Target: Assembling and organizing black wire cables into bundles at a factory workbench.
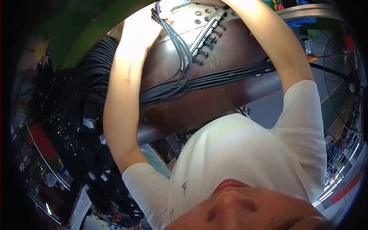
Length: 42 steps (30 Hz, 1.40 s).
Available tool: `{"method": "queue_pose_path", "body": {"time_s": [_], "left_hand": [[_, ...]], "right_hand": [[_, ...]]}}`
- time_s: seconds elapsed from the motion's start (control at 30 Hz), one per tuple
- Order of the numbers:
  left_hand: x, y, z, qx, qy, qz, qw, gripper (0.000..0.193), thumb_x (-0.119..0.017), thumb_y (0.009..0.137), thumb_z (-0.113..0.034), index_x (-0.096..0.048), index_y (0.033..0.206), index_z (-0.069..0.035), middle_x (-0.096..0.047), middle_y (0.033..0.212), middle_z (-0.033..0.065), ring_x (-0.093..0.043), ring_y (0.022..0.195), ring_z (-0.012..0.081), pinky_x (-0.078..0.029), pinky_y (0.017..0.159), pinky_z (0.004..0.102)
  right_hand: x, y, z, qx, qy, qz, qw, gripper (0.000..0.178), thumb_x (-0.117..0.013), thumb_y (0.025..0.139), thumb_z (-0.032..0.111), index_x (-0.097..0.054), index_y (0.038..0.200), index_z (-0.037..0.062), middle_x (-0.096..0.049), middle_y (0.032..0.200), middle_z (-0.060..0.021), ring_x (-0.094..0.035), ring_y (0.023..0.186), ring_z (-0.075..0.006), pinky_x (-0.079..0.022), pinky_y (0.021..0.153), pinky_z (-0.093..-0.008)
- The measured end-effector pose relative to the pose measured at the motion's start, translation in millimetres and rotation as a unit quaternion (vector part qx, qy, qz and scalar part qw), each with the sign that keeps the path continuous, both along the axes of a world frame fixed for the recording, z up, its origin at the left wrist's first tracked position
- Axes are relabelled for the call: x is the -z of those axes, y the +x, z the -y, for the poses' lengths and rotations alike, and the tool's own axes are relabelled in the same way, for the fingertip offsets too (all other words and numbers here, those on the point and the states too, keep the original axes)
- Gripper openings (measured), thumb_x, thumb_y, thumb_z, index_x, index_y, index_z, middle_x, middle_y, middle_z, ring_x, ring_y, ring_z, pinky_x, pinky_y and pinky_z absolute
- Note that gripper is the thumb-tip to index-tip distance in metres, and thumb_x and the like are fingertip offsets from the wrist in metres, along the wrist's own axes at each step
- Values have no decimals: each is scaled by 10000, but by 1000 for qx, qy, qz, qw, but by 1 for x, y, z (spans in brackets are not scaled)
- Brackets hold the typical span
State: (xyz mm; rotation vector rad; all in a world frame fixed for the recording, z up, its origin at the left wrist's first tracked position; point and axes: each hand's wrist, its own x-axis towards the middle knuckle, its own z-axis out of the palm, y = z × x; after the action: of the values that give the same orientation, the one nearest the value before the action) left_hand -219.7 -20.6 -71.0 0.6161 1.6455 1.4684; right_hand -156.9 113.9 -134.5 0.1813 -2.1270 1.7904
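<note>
A small bundle of black cables (177, 40) runs up to my left hand (147, 21), whose fingers are closed round it near the top edge. Bright glare washes out much of that hand. From there the cables loop down over a dark brown bench surface (214, 97). To the right of the loop stands a metal bar with a row of black clamp screws (209, 38), fixed beside a pale metal plate with holes (186, 17). My right forearm (264, 27) reaches past the bar and leaves the picture at the top, so the right hand is out of sight.
More black cables (226, 76) lie lengthwise along the bench under my right arm. A thick mass of them (90, 73) hangs over the left end, with shiny tips lower down. A fan (337, 61) stands at the far right, and a green curved surface (82, 34) fills the upper left.
</note>
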Motion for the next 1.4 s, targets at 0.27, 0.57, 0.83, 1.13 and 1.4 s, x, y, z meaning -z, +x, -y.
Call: {"method": "queue_pose_path", "body": {"time_s": [0.27,0.57,0.83,1.13,1.4], "left_hand": [[-16,-19,23,87,3,-791,606,335,-601,816,-135,-589,1144,-72,-641,997,132,-618,916,281,-480,817,332],[-1,-20,25,32,-56,-818,572,294,-647,805,-199,-627,1076,-87,-640,933,118,-611,841,300,-483,775,379],[2,-37,33,15,-86,-821,564,300,-645,838,-318,-662,997,-64,-649,865,133,-620,764,310,-501,721,397],[-71,79,163,219,-106,-85,966,397,-581,873,-128,-539,1242,11,-467,1344,232,-520,1202,303,-401,987,386],[111,182,323,263,-538,-281,750,398,-502,897,-220,-523,1245,-28,-503,1282,192,-478,1179,317,-374,997,399]], "right_hand": [[5,0,-2,27,79,46,995,220,-520,886,173,-628,1000,18,-632,970,-160,-596,862,-284,-481,771,-376],[2,17,-32,89,173,91,977,219,-539,887,176,-632,1004,15,-639,974,-151,-597,866,-266,-482,769,-362],[-19,37,-53,140,252,117,950,220,-555,888,179,-635,1008,13,-644,978,-143,-598,869,-249,-483,768,-349],[-78,238,-30,247,172,-25,953,305,-442,965,68,-490,1251,-26,-597,1166,-155,-585,1052,-192,-497,846,-332],[98,439,46,440,99,358,817,291,-613,811,100,-574,1089,25,-609,1030,-132,-561,971,-267,-447,832,-388]]}}
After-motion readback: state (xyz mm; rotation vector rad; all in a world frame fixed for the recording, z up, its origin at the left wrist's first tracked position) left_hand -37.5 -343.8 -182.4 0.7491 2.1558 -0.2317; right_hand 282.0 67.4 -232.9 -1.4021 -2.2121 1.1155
